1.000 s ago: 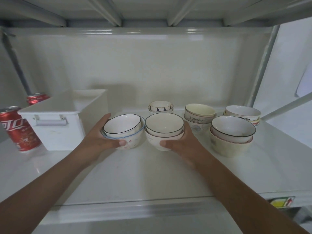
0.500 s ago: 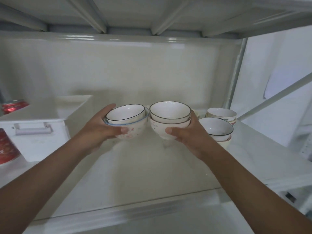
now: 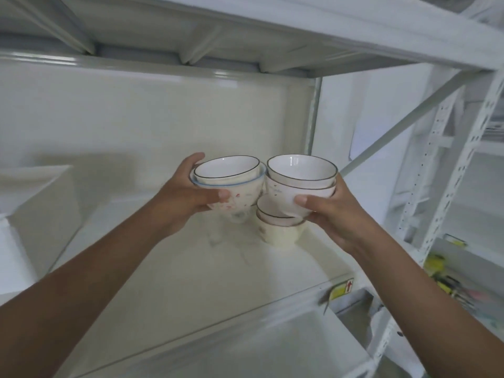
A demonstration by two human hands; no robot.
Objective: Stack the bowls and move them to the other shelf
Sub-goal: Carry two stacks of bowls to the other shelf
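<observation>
My left hand (image 3: 188,197) grips a stack of two bowls (image 3: 231,181): a white black-rimmed bowl nested in a blue-rimmed bowl with red speckles. My right hand (image 3: 335,214) grips a second stack of two white dark-rimmed bowls (image 3: 300,178). Both stacks are lifted off the white shelf (image 3: 191,268) and held side by side, nearly touching. Below the right stack, another stack of bowls (image 3: 278,230) still stands on the shelf, partly hidden by the held bowls.
A white plastic bin (image 3: 35,197) stands on the shelf at the left. The shelf above (image 3: 218,36) hangs close overhead. A second white rack (image 3: 458,186) with slotted uprights stands to the right, with blurred coloured items (image 3: 447,282) on a lower level.
Both hands have lifted their bowl stacks higher off the shelf, and my view has swung right. The cans have left the view; the rack on the right has come in.
</observation>
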